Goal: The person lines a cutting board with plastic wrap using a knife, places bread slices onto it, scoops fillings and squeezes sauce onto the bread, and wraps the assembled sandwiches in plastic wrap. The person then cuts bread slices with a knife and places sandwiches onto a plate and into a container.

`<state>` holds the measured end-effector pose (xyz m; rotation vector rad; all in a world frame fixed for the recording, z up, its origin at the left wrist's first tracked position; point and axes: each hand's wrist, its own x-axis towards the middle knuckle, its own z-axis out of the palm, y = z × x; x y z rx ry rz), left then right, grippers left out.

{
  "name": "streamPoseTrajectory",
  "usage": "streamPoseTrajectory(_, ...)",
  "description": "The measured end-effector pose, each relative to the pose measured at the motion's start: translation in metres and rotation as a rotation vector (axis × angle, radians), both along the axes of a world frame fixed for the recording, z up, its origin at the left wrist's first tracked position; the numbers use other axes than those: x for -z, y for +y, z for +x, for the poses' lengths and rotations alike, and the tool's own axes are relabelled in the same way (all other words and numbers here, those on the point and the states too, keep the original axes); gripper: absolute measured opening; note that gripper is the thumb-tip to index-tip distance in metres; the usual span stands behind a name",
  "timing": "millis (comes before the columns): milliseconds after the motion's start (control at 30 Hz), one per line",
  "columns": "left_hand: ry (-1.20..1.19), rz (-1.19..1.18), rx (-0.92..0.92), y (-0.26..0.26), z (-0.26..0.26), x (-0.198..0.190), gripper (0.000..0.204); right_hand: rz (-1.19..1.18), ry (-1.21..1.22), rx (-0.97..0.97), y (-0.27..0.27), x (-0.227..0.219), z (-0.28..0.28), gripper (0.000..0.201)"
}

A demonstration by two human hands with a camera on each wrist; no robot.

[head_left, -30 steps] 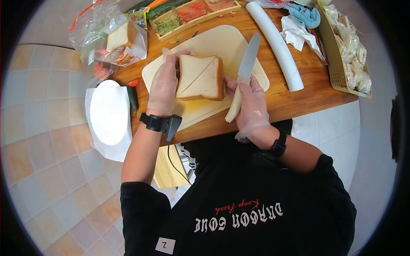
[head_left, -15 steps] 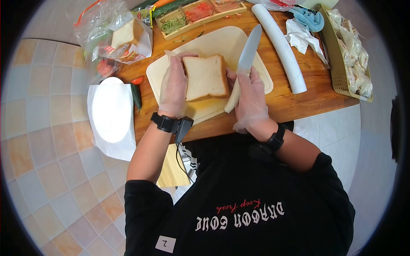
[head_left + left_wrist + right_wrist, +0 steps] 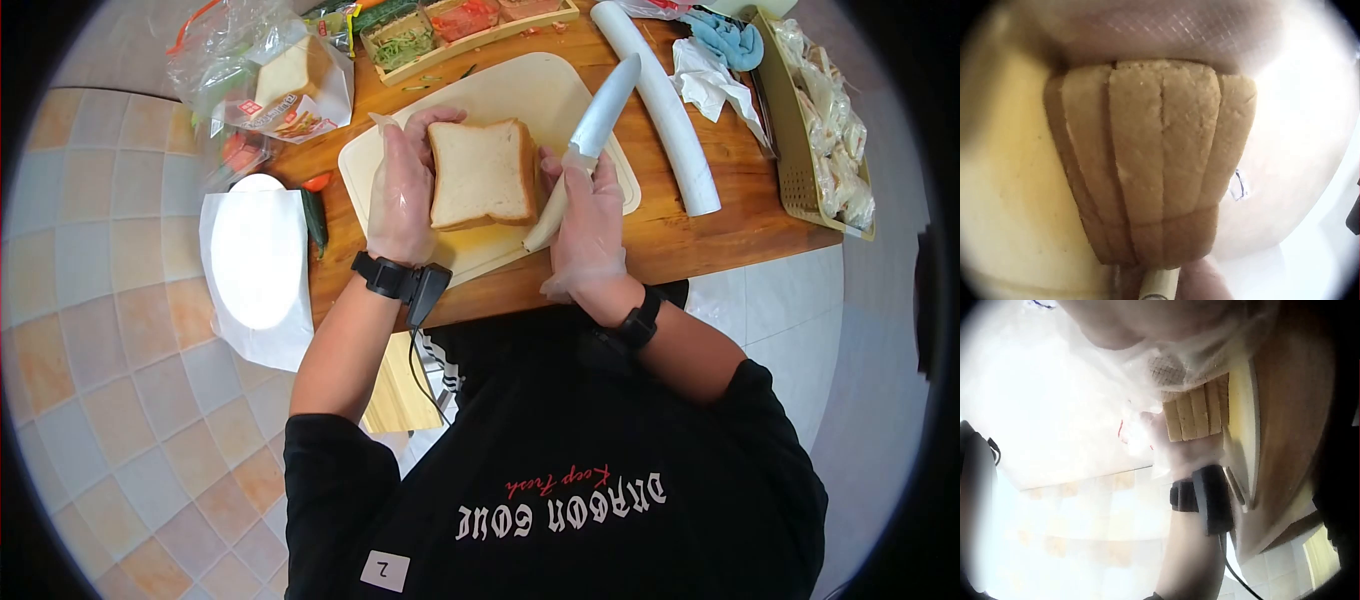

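A stack of several square bread slices (image 3: 483,175) is between the two gloved hands over the cream cutting board (image 3: 540,75), a plain white face up. My left hand (image 3: 403,190) holds its left side, fingers reaching round the far corner. In the left wrist view the brown crusts (image 3: 1141,144) stand in layers under the palm. My right hand (image 3: 588,225) grips the light handle of a kitchen knife (image 3: 607,105), blade pointing away to the far right. Its fingertips are right at the stack's right side. The right wrist view shows the crusts (image 3: 1194,415) beyond the glove.
Behind the board stands a wooden tray (image 3: 480,45) of shredded vegetables. A bagged loaf (image 3: 295,75) and a white oval on paper (image 3: 257,255) are on the left, near a cucumber piece (image 3: 314,222). A white roll (image 3: 660,115) and a basket of wrapped food (image 3: 815,190) lie right.
The top face showed a diagonal cut a second ago; now an uncut face is up. Both hands stay at the stack's sides. The knife blade has tilted further to the right.
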<state>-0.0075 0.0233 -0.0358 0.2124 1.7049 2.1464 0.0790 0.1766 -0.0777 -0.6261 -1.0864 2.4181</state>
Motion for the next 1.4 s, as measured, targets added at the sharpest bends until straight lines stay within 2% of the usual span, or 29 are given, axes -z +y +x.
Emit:
streamPoseTrajectory(267,-0.003,0.037,0.027,0.006,-0.004,0.002,0.081,0.082,-0.085,-0.092,0.009,0.003,-0.008,0.027)
streamPoseTrajectory(600,0.019,0.063,0.050,0.004,-0.003,0.005,0.085,0.087,-0.106,-0.141,0.014,-0.005,-0.012,0.030)
streamPoseTrajectory(1100,0.063,0.097,0.081,-0.001,-0.008,0.006,0.091,0.047,-0.107,-0.079,0.007,-0.003,-0.006,0.030)
streamPoseTrajectory(1167,0.107,0.101,0.079,-0.014,-0.008,0.007,0.091,-0.072,-0.083,-0.030,0.010,-0.009,-0.007,0.034)
streamPoseTrajectory(1233,0.123,-0.085,-0.126,-0.035,0.002,0.007,0.089,-0.091,-0.089,-0.036,0.016,-0.013,-0.004,0.036)
streamPoseTrajectory(1267,0.126,-0.089,-0.118,-0.048,0.012,0.004,0.089,-0.108,-0.104,-0.040,0.018,-0.015,-0.002,0.038)
streamPoseTrajectory(1333,0.178,-0.285,0.003,-0.069,0.036,-0.003,0.066,-0.120,-0.100,-0.039,0.019,-0.016,0.002,0.037)
streamPoseTrajectory(1367,0.182,-0.287,0.013,-0.070,0.039,-0.004,0.066,-0.107,-0.103,-0.061,0.019,-0.016,0.003,0.037)
streamPoseTrajectory(1400,0.163,-0.456,0.066,-0.069,0.042,-0.004,0.061,-0.093,-0.106,-0.088,0.020,-0.015,0.003,0.037)
